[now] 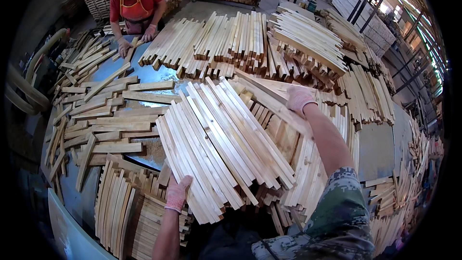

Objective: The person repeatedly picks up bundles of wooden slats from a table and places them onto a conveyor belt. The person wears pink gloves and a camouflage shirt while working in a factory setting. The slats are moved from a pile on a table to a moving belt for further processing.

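A slanting layer of pale wooden strips (pixel 216 137) lies side by side on a pile in front of me. My left hand (pixel 177 194), in a pink-and-white knit glove, is closed at the layer's near left edge, its fingers curled against the outermost strip; part of its grip is hidden. Beyond the layer's right side, my right hand (pixel 299 100), gloved alike, is closed on a long wooden board (pixel 276 103). The board slants from the far middle down toward the right. More strips (pixel 308 171) lie beneath my right forearm.
Across the table a person in a red shirt (pixel 144 0) handles wood pieces. Loose pieces (pixel 108 127) cover the blue-grey table (pixel 103 71) at left. Stacked strips (pixel 207 38) line the far side. Another stack (pixel 115 207) stands near left; a pale panel edge (pixel 72 231) is beside it.
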Available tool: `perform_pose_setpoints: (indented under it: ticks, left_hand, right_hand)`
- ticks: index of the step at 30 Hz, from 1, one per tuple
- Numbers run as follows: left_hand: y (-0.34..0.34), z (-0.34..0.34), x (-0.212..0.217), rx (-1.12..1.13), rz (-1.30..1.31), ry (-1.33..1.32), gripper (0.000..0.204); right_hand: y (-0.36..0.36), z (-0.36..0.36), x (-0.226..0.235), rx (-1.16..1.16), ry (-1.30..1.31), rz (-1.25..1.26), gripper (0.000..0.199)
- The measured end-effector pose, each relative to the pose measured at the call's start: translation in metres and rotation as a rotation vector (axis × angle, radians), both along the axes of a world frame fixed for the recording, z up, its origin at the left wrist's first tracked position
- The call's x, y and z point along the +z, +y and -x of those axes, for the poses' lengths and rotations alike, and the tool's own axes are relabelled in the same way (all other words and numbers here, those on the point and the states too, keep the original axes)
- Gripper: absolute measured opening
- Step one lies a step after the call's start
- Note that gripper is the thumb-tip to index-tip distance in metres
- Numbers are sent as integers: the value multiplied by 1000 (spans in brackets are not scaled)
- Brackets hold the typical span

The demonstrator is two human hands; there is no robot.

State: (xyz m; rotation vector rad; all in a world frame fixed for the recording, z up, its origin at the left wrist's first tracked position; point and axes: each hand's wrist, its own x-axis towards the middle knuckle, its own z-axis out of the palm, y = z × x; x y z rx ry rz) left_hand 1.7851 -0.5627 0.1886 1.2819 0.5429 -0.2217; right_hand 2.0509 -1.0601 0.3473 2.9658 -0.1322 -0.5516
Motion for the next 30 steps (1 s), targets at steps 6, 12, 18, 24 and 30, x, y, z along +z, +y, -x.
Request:
perform_pose_setpoints:
  ticks: [6, 12, 18, 24, 30]
  left_hand:
    - [-7, -5, -8, 6, 101, -42, 92]
    - [-6, -2, 2, 19, 119, -42, 91]
    - [-10, -5, 3, 7, 107, -81, 90]
    - [-9, -3, 4, 36, 95, -73, 90]
    - [-11, -8, -7, 27, 114, -97, 87]
  right_hand:
    - [-10, 47, -35, -36, -111, -25, 37]
    - [7, 85, -19, -48, -197, -153, 39]
    - [17, 106, -35, -24, -171, -57, 41]
    - [18, 129, 23, -118, -168, -223, 48]
    - [15, 176, -32, 217, -360, -486, 66]
